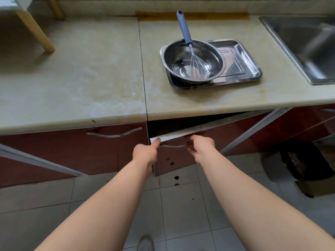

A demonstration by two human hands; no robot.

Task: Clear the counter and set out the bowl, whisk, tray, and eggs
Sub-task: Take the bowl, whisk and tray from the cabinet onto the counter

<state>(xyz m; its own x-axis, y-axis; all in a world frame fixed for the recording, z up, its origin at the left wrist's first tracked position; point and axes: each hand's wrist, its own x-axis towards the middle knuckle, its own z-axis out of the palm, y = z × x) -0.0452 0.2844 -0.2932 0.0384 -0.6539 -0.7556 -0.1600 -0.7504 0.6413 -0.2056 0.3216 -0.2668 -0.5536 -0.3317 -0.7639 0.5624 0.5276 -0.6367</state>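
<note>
Both hands are on the ajar cabinet door (175, 160) under the counter (90, 69): my left hand (145, 153) pinches its top corner, my right hand (201, 147) curls round the handle (172, 146). Above, the whisk (183, 27) leans in the bowl (178, 57) on the tray (243, 67).

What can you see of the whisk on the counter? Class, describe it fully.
The whisk has a blue-grey handle, plastic by its look, with what seems a hanging hole at its far end, and a balloon of thin metal wires. It leans tilted in the steel bowl: wires down on the bowl's bottom, neck against the far rim, handle sticking up and away beyond it. The bowl sits on a metal tray. Nothing else touches the whisk.
</note>
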